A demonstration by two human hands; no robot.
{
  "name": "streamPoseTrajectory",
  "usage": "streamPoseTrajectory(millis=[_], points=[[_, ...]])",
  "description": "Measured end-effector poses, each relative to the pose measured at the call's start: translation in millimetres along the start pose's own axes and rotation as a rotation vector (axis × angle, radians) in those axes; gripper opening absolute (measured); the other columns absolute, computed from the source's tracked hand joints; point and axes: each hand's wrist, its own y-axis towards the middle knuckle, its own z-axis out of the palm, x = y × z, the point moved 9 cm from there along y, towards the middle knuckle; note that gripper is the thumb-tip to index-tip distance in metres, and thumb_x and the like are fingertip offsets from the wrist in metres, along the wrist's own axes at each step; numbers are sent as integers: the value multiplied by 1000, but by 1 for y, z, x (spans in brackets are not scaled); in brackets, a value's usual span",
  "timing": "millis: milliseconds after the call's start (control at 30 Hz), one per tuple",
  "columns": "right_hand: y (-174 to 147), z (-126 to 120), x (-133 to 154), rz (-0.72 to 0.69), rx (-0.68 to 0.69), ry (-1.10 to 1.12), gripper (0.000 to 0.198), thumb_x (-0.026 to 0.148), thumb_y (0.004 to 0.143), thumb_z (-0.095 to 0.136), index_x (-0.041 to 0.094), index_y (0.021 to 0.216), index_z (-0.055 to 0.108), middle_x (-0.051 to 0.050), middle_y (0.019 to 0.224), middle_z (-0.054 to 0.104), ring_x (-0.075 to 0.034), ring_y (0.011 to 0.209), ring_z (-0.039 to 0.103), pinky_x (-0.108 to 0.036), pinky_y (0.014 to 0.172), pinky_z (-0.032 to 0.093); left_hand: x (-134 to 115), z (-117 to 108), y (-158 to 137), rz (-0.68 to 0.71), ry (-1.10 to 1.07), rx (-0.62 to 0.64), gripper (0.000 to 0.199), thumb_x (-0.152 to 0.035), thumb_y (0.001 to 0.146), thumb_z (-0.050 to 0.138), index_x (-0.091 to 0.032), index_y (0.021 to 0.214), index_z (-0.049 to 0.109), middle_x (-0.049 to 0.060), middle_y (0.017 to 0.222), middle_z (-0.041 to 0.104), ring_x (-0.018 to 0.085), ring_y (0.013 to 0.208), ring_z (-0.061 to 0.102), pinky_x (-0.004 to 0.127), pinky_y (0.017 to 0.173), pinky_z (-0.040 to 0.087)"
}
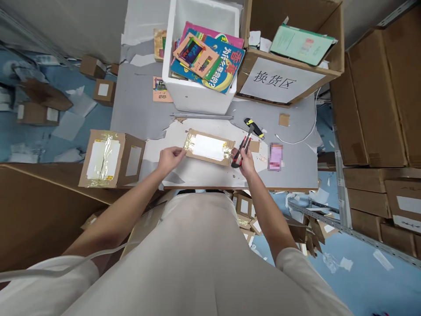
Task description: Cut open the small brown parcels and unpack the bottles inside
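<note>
A small flat cardboard box (208, 147) with a white label and clear tape at both ends lies on the table in front of me. My left hand (170, 159) pinches its left end between thumb and fingers. In my right hand (246, 162) is a red and black utility knife (244, 148), held at the box's right end. The knife's top points up and away from me. Just beyond it, a yellow and black utility knife (255, 127) rests on the table. Whether the held knife's blade is out, I cannot tell.
A white foam box (200, 100) full of books stands at the back, beside an open carton (296, 94) with a handwritten sign. A taped parcel (102, 160) sits at the table's left edge. At right are a pink phone-shaped item (276, 156) and a white cable (297, 142).
</note>
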Motion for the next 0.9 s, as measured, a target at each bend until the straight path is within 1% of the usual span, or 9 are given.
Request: streamPoseTrajectory(millis=[133,200,267,333,400,467,567,667,900], points=[[29,16,21,-80,71,-91,26,44,86,54,26,99,40,0,85,65,-13,78,66,-30,73,55,18,14,-29,-127,-81,8,44,-53,70,61,-14,90,70,8,82,73,21,79,68,33,77,53],[29,13,23,-80,66,-152,29,45,86,53,25,103,41,-2,92,66,-13,77,66,-29,72,54,10,10,-26,-104,-14,-25,52,-49,69,61,-13,107,65,10,91,72,23,86,68,36,82,52],[18,2,25,-81,44,-291,34,46,86,51,24,110,43,-4,101,65,-13,75,66,-29,70,54,-10,2,-15,22,95,-68,74,-44,67,63,-11,131,49,16,117,64,29,108,61,41,93,48],[0,-11,26,-78,33,-527,41,45,87,49,23,121,43,-4,101,65,-13,67,65,-29,66,53,-40,3,-3,222,229,-38,94,-43,64,65,-11,145,31,21,144,42,35,133,39,47,105,36],[-21,-20,27,-67,53,-794,52,39,88,46,23,137,35,-2,92,66,-12,58,62,-31,65,53,-67,19,5,414,373,91,103,-51,63,66,-13,149,23,20,156,20,39,144,16,53,112,21],[-42,-21,28,-75,105,-1015,63,33,90,42,27,148,20,0,86,67,-12,55,60,-32,69,52,-84,40,9,552,496,223,109,-63,63,65,-14,150,21,19,158,11,42,145,6,57,113,9],[-62,-9,31,-136,177,-1252,64,26,93,36,27,152,11,-3,91,67,-16,67,63,-34,76,50,-94,62,11,637,597,290,120,-74,58,64,-11,150,21,23,157,14,42,144,8,57,113,0],[-70,8,29,-147,193,-1485,62,23,95,33,23,153,10,-10,100,66,-23,85,65,-37,79,49,-93,69,12,627,604,273,121,-75,56,66,-12,150,21,23,154,23,42,141,17,56,113,0],[-73,34,22,21,29,-1810,72,13,91,37,22,153,2,-16,92,65,-26,82,67,-37,77,49,-90,68,11,574,556,222,121,-72,52,69,-17,149,25,20,142,39,42,130,33,55,113,7]])
